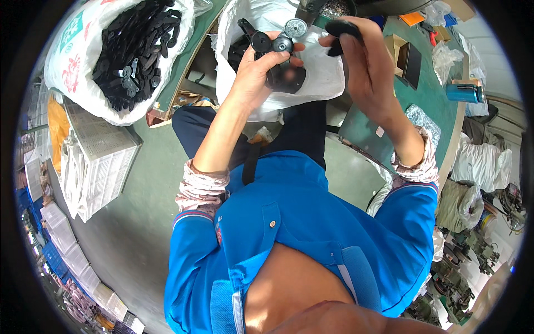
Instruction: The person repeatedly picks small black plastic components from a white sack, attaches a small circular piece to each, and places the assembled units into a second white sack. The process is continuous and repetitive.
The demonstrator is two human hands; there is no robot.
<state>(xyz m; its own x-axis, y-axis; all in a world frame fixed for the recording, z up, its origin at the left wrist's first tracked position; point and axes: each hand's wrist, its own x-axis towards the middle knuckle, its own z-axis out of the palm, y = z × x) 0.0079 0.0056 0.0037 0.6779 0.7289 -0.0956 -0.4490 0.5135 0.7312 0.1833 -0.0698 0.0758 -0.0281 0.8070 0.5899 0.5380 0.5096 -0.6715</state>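
Fingers of our left hand (257, 71): closed around black parts (260, 42), with our thumb laid on top and some fingertips poking out on the far side.
Fingers of our right hand (364, 69): bent in close around a black oval piece (344, 29). It is a bit blurry, so we cannot tell just how our tips grip it.
Black parts: up in our left hand. One long arm points up and to the left, away from our right hand. A small round part (283, 44) sits by our left thumb tip, and a flat dark plate (290, 82) hangs below the thumb.
Black oval piece: to the right of our left hand and a bit higher in the view. Its long side runs nearly sideways and tips down to the right. Our two hands are apart.
Shiny disc (295, 28): between our hands, nearer the left one, just past the small round part. We cannot tell if they touch.
White bag (320, 75): open under our left hand and under the gap between our hands.
Big white sack (119, 116): well apart, to our left, full of black pieces (133, 53).
Green table (434, 92): to the right of our right hand.
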